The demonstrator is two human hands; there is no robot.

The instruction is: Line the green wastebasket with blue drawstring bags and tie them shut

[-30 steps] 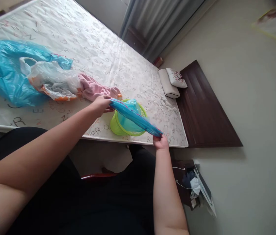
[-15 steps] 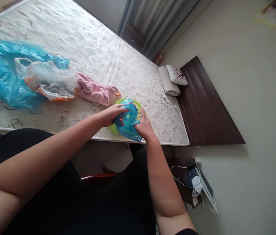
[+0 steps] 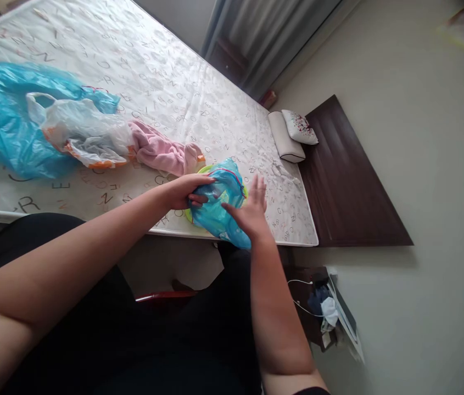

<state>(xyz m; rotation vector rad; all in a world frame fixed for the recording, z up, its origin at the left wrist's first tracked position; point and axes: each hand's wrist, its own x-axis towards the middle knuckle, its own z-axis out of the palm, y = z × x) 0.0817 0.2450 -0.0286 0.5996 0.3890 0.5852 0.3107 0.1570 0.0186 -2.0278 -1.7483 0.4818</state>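
A thin blue plastic bag [image 3: 219, 211] with a red drawstring lies spread over a green basket [image 3: 189, 215], whose rim peeks out around it. Gripping the bag's left edge is my left hand [image 3: 186, 191], its thumb on top and fingers curled under. My right hand [image 3: 252, 208] is open at the bag's right side, fingers stretched and thumb apart over the plastic. Most of the basket is hidden under the bag. Just left of it lies a crumpled pink cloth [image 3: 161, 148].
The basket sits near the edge of a lettered mattress [image 3: 166, 93]. Further left are a white and orange plastic bag [image 3: 83, 129] and a large blue bag [image 3: 17, 120]. Two pillows [image 3: 286, 137] lie by the dark headboard [image 3: 351, 186]. A cluttered nightstand [image 3: 306, 274] stands at lower right.
My right hand has loosened from the bag, opened and shifted right. The bag has spread wider, covering more of the basket. My left hand keeps its hold.
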